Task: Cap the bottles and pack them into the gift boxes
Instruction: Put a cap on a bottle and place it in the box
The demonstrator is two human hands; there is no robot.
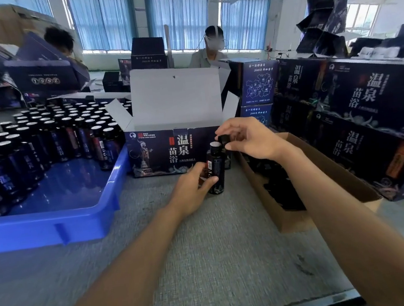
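My left hand (192, 185) grips a dark labelled bottle (216, 168) that stands upright on the grey table, just in front of the open gift box (160, 152). My right hand (247, 139) pinches a black cap (224, 140) right at the bottle's foil-sealed mouth, tilted and not seated on it. The gift box is dark blue with white lettering, and its white lid and side flaps stand open. Its inside is hidden from me. Many more foil-topped bottles (43, 135) stand in a blue plastic tray (82, 216) at the left.
A brown cardboard box (299, 217) with several black caps lies at the right of my hands. Closed gift boxes (373, 118) are stacked at the right, others at the back left. Two people work across the table. The grey table surface (208, 265) stretches toward me.
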